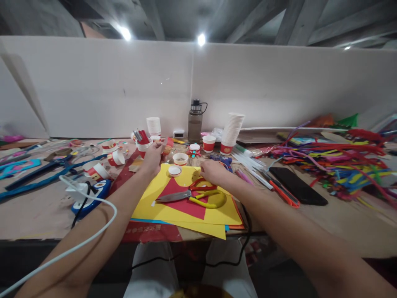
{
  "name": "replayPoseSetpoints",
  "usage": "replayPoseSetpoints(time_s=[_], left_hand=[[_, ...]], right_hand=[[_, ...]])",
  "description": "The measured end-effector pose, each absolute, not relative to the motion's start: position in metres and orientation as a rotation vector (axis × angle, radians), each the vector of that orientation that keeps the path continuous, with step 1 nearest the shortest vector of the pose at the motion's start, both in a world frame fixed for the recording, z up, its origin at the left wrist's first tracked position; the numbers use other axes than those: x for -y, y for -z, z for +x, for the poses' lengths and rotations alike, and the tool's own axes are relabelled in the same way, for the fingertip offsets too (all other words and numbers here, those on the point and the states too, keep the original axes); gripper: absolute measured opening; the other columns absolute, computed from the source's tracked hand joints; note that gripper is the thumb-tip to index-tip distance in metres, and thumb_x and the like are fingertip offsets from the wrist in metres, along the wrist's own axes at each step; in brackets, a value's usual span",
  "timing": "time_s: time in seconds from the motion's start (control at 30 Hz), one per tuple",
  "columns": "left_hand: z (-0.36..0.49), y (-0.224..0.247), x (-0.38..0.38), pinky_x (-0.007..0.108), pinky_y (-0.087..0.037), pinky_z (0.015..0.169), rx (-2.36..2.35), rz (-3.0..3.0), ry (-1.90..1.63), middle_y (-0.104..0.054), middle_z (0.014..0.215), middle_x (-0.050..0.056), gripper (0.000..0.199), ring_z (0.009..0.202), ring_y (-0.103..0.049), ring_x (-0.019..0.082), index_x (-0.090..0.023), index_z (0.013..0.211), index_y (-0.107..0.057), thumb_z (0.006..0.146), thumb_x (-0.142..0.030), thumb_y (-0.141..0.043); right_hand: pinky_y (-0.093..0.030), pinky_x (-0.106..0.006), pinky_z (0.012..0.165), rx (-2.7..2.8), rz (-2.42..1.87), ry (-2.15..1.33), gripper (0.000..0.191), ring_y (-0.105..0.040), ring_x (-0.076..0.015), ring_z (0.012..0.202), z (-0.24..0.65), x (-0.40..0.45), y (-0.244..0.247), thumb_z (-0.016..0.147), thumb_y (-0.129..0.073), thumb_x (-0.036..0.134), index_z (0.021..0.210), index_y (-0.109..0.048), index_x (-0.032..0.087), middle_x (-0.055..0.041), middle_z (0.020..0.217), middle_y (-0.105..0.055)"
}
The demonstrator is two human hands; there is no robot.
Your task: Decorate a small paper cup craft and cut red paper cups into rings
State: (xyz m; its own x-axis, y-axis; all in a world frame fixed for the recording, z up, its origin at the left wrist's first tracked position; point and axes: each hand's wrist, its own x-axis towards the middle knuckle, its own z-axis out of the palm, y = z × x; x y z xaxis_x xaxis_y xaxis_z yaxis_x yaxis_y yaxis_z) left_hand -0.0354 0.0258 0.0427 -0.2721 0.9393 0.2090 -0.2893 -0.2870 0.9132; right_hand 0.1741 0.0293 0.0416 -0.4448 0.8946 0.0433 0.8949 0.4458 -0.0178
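Observation:
My left hand is raised beside the red cup that holds pens; its fingers are closed at a thin pale piece, too small to name. My right hand rests low over the right edge of the yellow paper, with its fingertips hidden or blurred. Scissors with one red and one yellow handle lie on a red paper piece on top of the yellow sheets. Between the hands are a small white lid-like cup and an open paper cup.
A dark bottle and a tall cup stack stand at the back. Pipe cleaners and a black phone lie right. Tipped cups, a blue power strip and a white cable are left.

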Motion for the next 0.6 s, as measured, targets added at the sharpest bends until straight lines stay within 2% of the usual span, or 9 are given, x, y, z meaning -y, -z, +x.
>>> replayPoseSetpoints(time_s=[0.1, 0.2, 0.27, 0.33, 0.4, 0.47, 0.57, 0.6], left_hand=[[-0.035, -0.040, -0.026, 0.017, -0.031, 0.037, -1.144, 1.105, -1.725, -0.053, 0.058, -0.004, 0.023, 0.040, -0.043, 0.005, -0.018, 0.072, -0.048, 0.065, -0.028, -0.067], [-0.038, -0.037, -0.027, 0.017, -0.034, 0.039, -1.293, 1.237, -1.775, -0.053, 0.060, -0.004, 0.019, 0.041, -0.043, 0.006, -0.018, 0.075, -0.051, 0.069, -0.029, -0.065], [-0.041, -0.035, -0.028, 0.017, -0.036, 0.040, -1.366, 1.308, -1.813, -0.052, 0.060, -0.004, 0.017, 0.044, -0.045, 0.006, -0.018, 0.075, -0.052, 0.071, -0.029, -0.064], [-0.042, -0.033, -0.030, 0.017, -0.037, 0.040, -1.407, 1.314, -1.816, -0.052, 0.060, -0.004, 0.016, 0.043, -0.046, 0.006, -0.018, 0.074, -0.052, 0.071, -0.029, -0.064], [-0.042, -0.033, -0.030, 0.017, -0.034, 0.037, -1.390, 1.238, -1.774, -0.051, 0.057, -0.004, 0.017, 0.039, -0.044, 0.006, -0.018, 0.073, -0.051, 0.071, -0.028, -0.064], [-0.041, -0.034, -0.030, 0.017, -0.029, 0.034, -1.288, 1.098, -1.712, -0.052, 0.056, -0.004, 0.018, 0.036, -0.041, 0.005, -0.017, 0.072, -0.049, 0.069, -0.026, -0.065], [-0.038, -0.036, -0.029, 0.015, -0.022, 0.032, -1.070, 0.887, -1.614, -0.050, 0.053, -0.004, 0.021, 0.035, -0.041, 0.005, -0.017, 0.069, -0.047, 0.066, -0.020, -0.067], [-0.037, -0.036, -0.029, 0.014, -0.020, 0.032, -1.018, 0.847, -1.585, -0.049, 0.051, -0.005, 0.021, 0.035, -0.040, 0.005, -0.016, 0.068, -0.046, 0.065, -0.018, -0.067]], right_hand=[[-0.046, -0.029, 0.065, 2.595, -1.678, 0.019, 0.015, -0.066, -0.0246, 0.078, 0.169, -0.038, -0.042, 0.075, -0.057, 0.012, 0.084, -0.069, 0.009, -0.0190, 0.088, -0.070], [-0.044, -0.030, 0.067, 2.476, -1.703, 0.084, 0.020, -0.064, -0.0244, 0.082, 0.179, -0.042, -0.058, 0.081, -0.049, 0.016, 0.089, -0.066, 0.009, -0.0196, 0.092, -0.068], [-0.042, -0.028, 0.065, 2.382, -1.703, 0.127, 0.021, -0.063, -0.0221, 0.079, 0.190, -0.035, -0.076, 0.083, -0.046, 0.019, 0.092, -0.063, 0.011, -0.0161, 0.086, -0.068], [-0.040, -0.024, 0.060, 2.291, -1.505, 0.029, 0.015, -0.058, -0.0162, 0.069, 0.197, -0.014, -0.095, 0.082, -0.049, 0.022, 0.084, -0.061, 0.013, -0.0092, 0.076, -0.065], [-0.038, -0.020, 0.057, 2.388, -1.155, -0.310, 0.012, -0.055, -0.0118, 0.065, 0.197, 0.023, -0.112, 0.084, -0.049, 0.024, 0.080, -0.057, 0.015, -0.0035, 0.072, -0.062], [-0.040, -0.017, 0.059, 2.583, -0.731, -0.800, 0.010, -0.055, -0.0089, 0.067, 0.188, 0.066, -0.123, 0.085, -0.050, 0.022, 0.080, -0.056, 0.016, 0.0000, 0.073, -0.060], [-0.043, -0.013, 0.062, 2.696, -0.026, -1.562, 0.007, -0.057, -0.0055, 0.067, 0.168, 0.115, -0.125, 0.086, -0.052, 0.019, 0.091, -0.056, 0.015, 0.0018, 0.078, -0.060], [-0.044, -0.013, 0.064, 2.668, 0.144, -1.708, 0.009, -0.058, -0.0056, 0.069, 0.162, 0.121, -0.124, 0.086, -0.051, 0.017, 0.093, -0.056, 0.014, 0.0007, 0.081, -0.060]])
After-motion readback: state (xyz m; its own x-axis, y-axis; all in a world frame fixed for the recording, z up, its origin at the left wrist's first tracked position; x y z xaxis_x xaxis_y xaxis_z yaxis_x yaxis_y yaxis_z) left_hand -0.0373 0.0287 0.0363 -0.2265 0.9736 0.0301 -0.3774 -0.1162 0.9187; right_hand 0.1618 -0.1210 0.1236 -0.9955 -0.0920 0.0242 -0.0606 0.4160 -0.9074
